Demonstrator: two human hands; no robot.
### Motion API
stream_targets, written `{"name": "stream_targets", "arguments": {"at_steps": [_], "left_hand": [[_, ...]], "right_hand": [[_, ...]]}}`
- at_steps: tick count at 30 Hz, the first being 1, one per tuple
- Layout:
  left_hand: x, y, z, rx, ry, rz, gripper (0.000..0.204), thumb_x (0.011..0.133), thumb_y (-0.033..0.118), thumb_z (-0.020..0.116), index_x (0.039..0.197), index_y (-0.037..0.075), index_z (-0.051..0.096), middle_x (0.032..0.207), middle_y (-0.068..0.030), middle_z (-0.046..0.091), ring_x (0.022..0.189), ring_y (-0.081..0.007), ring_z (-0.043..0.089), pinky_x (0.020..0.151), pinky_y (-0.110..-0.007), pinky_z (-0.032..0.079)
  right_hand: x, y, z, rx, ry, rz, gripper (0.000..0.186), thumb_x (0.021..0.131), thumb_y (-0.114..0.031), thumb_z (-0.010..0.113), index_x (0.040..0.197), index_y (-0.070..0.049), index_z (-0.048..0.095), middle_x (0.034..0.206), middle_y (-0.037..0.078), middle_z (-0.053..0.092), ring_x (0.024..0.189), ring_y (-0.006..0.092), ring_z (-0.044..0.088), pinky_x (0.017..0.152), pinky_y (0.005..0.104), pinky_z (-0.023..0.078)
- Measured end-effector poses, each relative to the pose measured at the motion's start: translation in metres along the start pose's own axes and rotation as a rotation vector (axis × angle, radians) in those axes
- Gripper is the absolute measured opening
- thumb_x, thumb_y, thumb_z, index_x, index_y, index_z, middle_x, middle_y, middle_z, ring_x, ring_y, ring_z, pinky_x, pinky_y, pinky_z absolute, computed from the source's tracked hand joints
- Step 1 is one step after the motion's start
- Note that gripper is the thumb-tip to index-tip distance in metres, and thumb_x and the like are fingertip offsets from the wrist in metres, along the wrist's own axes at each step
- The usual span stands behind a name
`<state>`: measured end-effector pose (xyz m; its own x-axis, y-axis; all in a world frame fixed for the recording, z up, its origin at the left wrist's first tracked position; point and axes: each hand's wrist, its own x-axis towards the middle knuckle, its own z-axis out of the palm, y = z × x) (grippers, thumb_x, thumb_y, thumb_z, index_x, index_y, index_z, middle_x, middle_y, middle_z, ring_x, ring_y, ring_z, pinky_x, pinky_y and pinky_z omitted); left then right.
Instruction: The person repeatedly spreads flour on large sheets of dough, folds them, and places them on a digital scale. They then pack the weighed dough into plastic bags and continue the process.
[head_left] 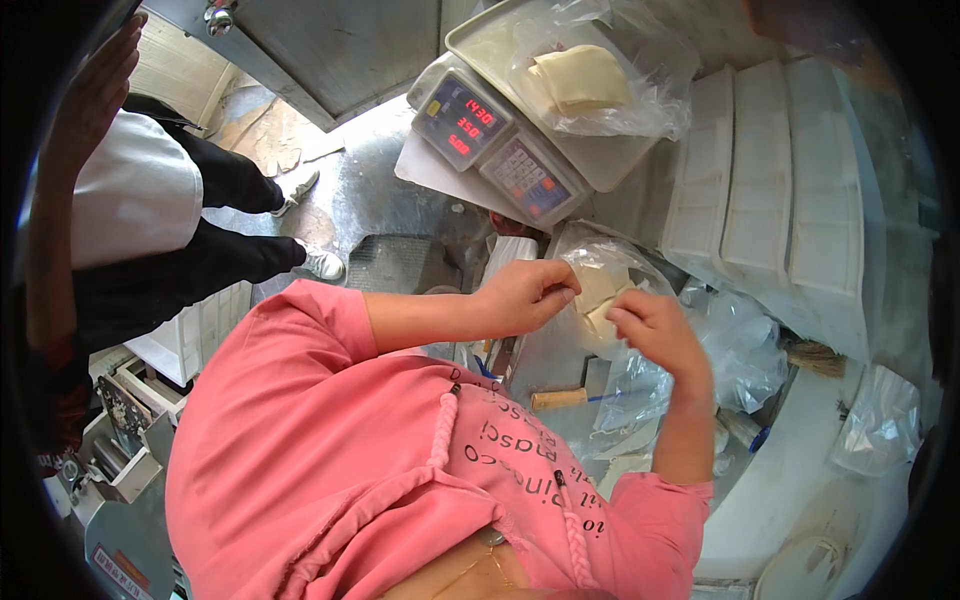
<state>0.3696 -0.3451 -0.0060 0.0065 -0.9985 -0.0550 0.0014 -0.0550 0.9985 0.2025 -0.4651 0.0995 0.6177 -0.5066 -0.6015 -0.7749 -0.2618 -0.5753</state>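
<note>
So the bag [634,264] of pale sheets [602,286] sits on the bench [541,366], near the edge on the person's side, probably for easy reach. Left hand [528,298] and right hand [655,330] meet it from opposite sides, fingers curled in, maybe because the plastic's floppy, but I can't tell if either actually grips it. Second bag [643,100] lies toward the right edge of the scale [500,150]'s tray [612,165], likely for the wide support.
</note>
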Motion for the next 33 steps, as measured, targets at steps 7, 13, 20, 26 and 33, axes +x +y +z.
{"name": "stream_targets", "arguments": {"at_steps": [7, 13, 20, 26, 33], "left_hand": [[0.005, -0.003, 0.035, 0.224, -0.014, 0.324, 0.012, 0.076, 0.003, 0.058, 0.088, 0.005, 0.058, 0.081, -0.0113, 0.057, 0.075, -0.0296, 0.056, 0.063, -0.036, 0.045], [0.036, 0.01, -0.016, 0.413, 0.488, 0.722, 0.026, 0.064, -0.004, 0.061, 0.087, 0.005, 0.056, 0.089, -0.0123, 0.053, 0.084, -0.0303, 0.053, 0.069, -0.036, 0.044], [0.19, 0.021, -0.117, 0.581, 0.753, 0.254, 0.025, 0.083, 0.014, 0.052, 0.105, 0.003, 0.058, 0.101, -0.0166, 0.059, 0.093, -0.0303, 0.056, 0.08, -0.036, 0.044], [0.221, 0.031, -0.138, 0.567, 0.335, -0.479, 0.051, 0.082, 0.042, 0.052, 0.121, 0.01, 0.051, 0.113, -0.0144, 0.058, 0.103, -0.0274, 0.054, 0.088, -0.038, 0.041], [0.201, 0.025, -0.126, 0.688, 0.211, -0.432, 0.056, 0.082, 0.042, 0.056, 0.128, 0.015, 0.041, 0.121, -0.0119, 0.05, 0.114, -0.0272, 0.046, 0.09, -0.039, 0.04]], "right_hand": [[0.036, 0.075, 0.08, -0.423, 0.423, -0.093, 0.016, 0.078, -0.015, 0.056, 0.081, 0.0, 0.054, 0.083, 0.019, 0.059, 0.078, 0.0345, 0.057, 0.069, 0.0407, 0.045], [0.008, -0.017, 0.008, 0.257, 0.187, -0.138, 0.014, 0.082, -0.012, 0.058, 0.084, 0.001, 0.057, 0.069, 0.007, 0.057, 0.062, 0.0142, 0.052, 0.058, 0.028, 0.043], [0.212, -0.059, -0.068, 0.046, 0.727, -0.524, 0.035, 0.082, -0.024, 0.054, 0.102, 0.003, 0.059, 0.098, 0.019, 0.062, 0.093, 0.03, 0.059, 0.081, 0.0343, 0.045], [0.293, -0.019, -0.084, -0.013, 0.557, 0.049, 0.048, 0.079, -0.034, 0.054, 0.109, 0.003, 0.058, 0.11, 0.025, 0.057, 0.107, 0.0359, 0.053, 0.092, 0.0366, 0.041], [0.275, -0.015, -0.082, -0.097, 0.476, -0.053, 0.057, 0.082, -0.047, 0.048, 0.111, 0.002, 0.056, 0.114, 0.025, 0.055, 0.111, 0.0345, 0.051, 0.094, 0.0403, 0.038]]}}
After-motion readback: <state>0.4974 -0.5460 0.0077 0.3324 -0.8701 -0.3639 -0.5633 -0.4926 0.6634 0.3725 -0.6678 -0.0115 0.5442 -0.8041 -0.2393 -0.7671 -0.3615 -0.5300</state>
